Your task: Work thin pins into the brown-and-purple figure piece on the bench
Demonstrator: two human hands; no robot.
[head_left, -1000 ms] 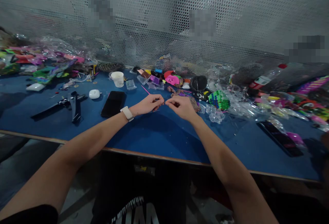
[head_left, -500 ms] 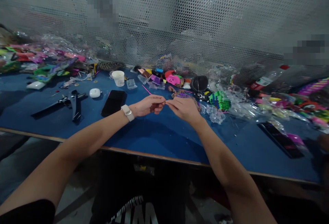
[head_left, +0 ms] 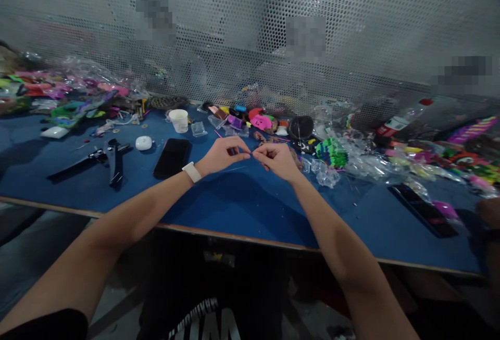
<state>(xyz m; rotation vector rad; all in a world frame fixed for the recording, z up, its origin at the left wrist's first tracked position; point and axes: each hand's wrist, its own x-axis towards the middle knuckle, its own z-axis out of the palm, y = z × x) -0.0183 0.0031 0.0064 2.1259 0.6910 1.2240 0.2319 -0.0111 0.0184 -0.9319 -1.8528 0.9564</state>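
Note:
Above the middle of the blue table (head_left: pixel 234 207), my left hand (head_left: pixel 224 155) is closed in a pinch, thumb and forefinger tips together. My right hand (head_left: pixel 278 161) pinches likewise, its fingertips almost meeting the left ones. Whatever lies between the fingertips is too small to make out. A thin pale line, like a thread (head_left: pixel 236 167), shows just under my left hand. Left of that hand lies a black phone (head_left: pixel 172 158). Behind my right hand are brownish and purple bits, partly hidden by it.
A paper cup (head_left: pixel 179 121), a white earbud case (head_left: pixel 144 143) and a black folding tool (head_left: pixel 113 160) lie left. Colourful trinkets and plastic wrap line a perforated metal screen (head_left: pixel 234 33). Right stand a green beaded piece (head_left: pixel 332 152), a bottle (head_left: pixel 400 123) and another phone (head_left: pixel 424 210). Blurred people show behind the screen.
Both hands have turned and risen slightly, and their fingertips now show a small gap. The thin pale line has come into sight below my left hand.

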